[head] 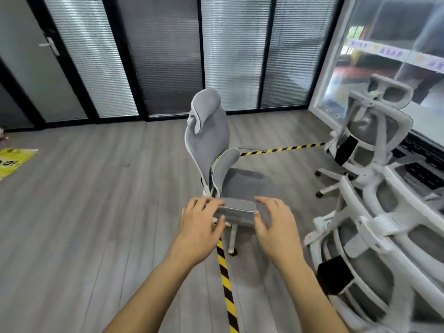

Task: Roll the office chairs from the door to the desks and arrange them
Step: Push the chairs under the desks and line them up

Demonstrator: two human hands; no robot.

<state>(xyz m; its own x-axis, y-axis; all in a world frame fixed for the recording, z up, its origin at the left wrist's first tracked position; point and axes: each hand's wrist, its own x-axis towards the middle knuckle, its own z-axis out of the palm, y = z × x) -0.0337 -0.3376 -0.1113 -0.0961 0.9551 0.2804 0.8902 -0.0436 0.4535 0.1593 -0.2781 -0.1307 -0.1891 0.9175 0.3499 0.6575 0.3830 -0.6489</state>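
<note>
A grey fabric office chair [211,140] with a white frame stands side-on in the middle of the wooden floor, its headrest toward the blinds. Its near armrest [236,207] points at me. My left hand [200,222] lies on the armrest's left end, fingers over the top and thumb underneath. My right hand [276,222] hovers at the armrest's right end with its fingers spread; only the thumb is close to the pad. Two more chairs with white frames and grey mesh stand at the right, one farther off [370,135] and one close by [384,241].
Yellow-and-black hazard tape [225,284] runs along the floor under the chair and off to the right. A door with a handle [49,45] is at the far left, glass walls with blinds behind. A yellow sheet [12,162] lies on the floor at left.
</note>
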